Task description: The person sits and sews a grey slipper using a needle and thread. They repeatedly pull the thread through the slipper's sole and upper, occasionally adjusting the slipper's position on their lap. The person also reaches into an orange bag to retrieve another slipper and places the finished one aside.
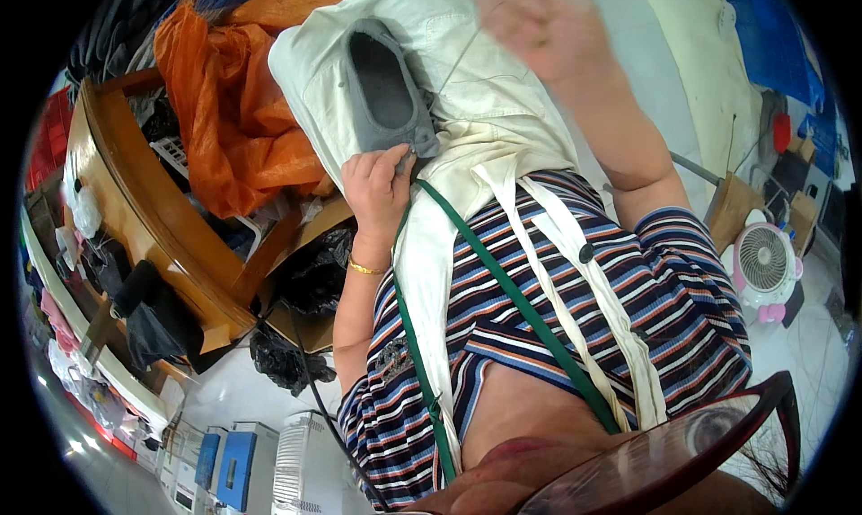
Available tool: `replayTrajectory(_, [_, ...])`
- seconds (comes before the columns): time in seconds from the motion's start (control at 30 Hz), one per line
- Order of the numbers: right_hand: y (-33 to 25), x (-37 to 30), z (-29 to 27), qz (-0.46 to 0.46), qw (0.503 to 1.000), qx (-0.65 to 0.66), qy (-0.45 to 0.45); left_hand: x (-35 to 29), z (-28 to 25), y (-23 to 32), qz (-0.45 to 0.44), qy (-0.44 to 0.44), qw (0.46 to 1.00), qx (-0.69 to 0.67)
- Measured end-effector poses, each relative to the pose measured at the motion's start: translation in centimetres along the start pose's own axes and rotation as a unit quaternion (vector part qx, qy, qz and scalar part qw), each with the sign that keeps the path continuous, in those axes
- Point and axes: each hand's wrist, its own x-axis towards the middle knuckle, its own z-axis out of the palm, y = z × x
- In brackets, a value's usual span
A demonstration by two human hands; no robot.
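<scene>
Centrally, a grey slipper (pixel 386 88) is shown lying on a cream cloth (pixel 467 75) over the lap, pinched at its heel by the left hand (pixel 377 187). Fingers of the blurred, raised right hand (pixel 539 21) are seen curled; a thin thread (pixel 458 61) is drawn toward it.

Packages show in three places. At the lower left of the frame stand two upright blue boxes (pixel 224 466) with pale edges, beside a white ribbed one (pixel 301 461). Left of centre an open brown cardboard box (pixel 305 326) holds a black plastic bag (pixel 316 268). At the right edge, a brown cardboard box (pixel 732 210) stands above a small fan. No screens show.
</scene>
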Motion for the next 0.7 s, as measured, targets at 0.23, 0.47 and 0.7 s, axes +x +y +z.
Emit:
replayTrajectory(0.23, [1.3,-1.4,0.0,-0.015,0.952,-0.305,0.021,0.0,0.3,0.0,0.002,0.011,1.0,-0.008])
replayTrajectory(0.47, [9.4,-2.5,-0.8,-0.129,0.672,-0.682,-0.259,-0.1,-0.2,-0.1,0.005,0.017,1.0,-0.014])
replayTrajectory(0.7, [10.2,-2.0,-0.5,-0.227,0.506,-0.778,-0.293,0.0,0.0,-0.5,-0.005,-0.007,1.0,0.006])
